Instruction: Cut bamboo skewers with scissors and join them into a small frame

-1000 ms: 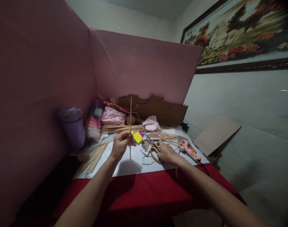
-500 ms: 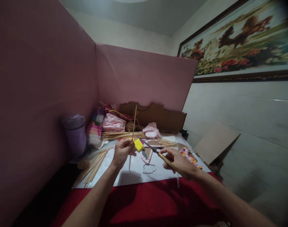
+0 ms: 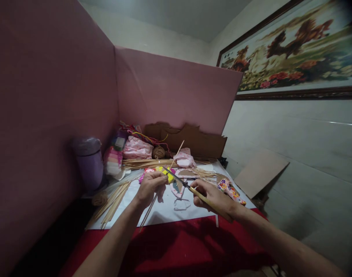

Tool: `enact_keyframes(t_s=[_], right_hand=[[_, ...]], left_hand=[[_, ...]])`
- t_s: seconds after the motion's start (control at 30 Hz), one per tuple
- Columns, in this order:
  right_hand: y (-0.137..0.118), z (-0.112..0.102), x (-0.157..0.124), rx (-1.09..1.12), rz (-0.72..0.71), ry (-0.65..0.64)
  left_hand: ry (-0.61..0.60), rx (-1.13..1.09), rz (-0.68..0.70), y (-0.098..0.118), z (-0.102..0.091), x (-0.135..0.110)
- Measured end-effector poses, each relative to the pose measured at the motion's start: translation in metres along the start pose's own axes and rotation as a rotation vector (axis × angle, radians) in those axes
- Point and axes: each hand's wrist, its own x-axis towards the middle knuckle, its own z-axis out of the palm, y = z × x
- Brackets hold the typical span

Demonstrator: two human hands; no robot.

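Stick had tipped from near upright, half a second earlier, to a lean away to the right; scissors had come in toward it. Left hand pinched the stick over the white sheet; right hand gripped the scissors by the handles, blades crossing the stick just beyond the left fingertips (actual contact, and how wide the blades stood, could not be told).

Judged technique: blades square to the stick, bite deep near the pivot, pinching fingers drawn back from the edge.

Surroundings: yellow packet lay right behind the blades, the likeliest obstruction; pink-edged piece lay below them; glue gun lay beyond the right hand; loose sticks fanned out to the left; twine ball sat farther back.
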Motion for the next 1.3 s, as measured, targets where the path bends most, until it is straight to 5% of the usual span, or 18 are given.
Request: enact_keyframes(t_s=[0.37, 1.3], right_hand=[[-0.0029, 0.0051, 0.0047, 0.111, 0.002, -0.098], [-0.0046, 0.0088, 0.0063, 0.082, -0.001, -0.047]], left_hand=[[0.016, 0.037, 0.005, -0.0010, 0.0000, 0.0005], [0.022, 0.062, 0.013, 0.0019, 0.0020, -0.0011]])
